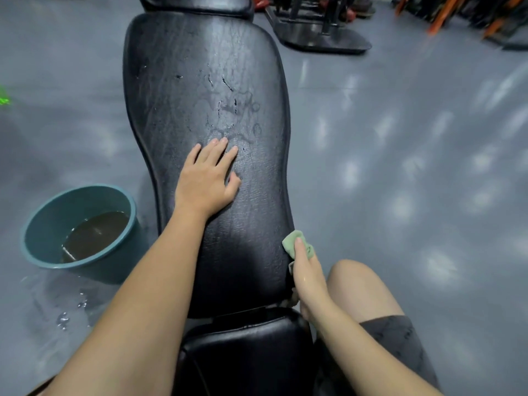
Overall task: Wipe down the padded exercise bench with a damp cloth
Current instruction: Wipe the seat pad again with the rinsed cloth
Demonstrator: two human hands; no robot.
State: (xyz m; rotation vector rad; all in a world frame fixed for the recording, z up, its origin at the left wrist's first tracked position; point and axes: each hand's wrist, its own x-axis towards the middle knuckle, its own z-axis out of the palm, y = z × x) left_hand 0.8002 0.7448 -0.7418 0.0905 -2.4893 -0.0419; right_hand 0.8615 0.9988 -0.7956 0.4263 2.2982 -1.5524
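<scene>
The black padded bench (200, 81) runs up the middle of the view, its worn surface streaked with water near the centre. My left hand (207, 178) lies flat on the pad with fingers spread. My right hand (307, 270) presses a small green cloth (294, 242) against the bench's right side edge, fingers wrapped around the cloth. A second black pad (245, 352) sits below, closest to me.
A teal basin (45, 224) of murky water stands on the grey floor left of the bench, with spilled water (65, 312) in front of it. My bare knee (357, 287) is right of the bench. A black equipment base (323, 35) and orange frames (445, 10) stand far right.
</scene>
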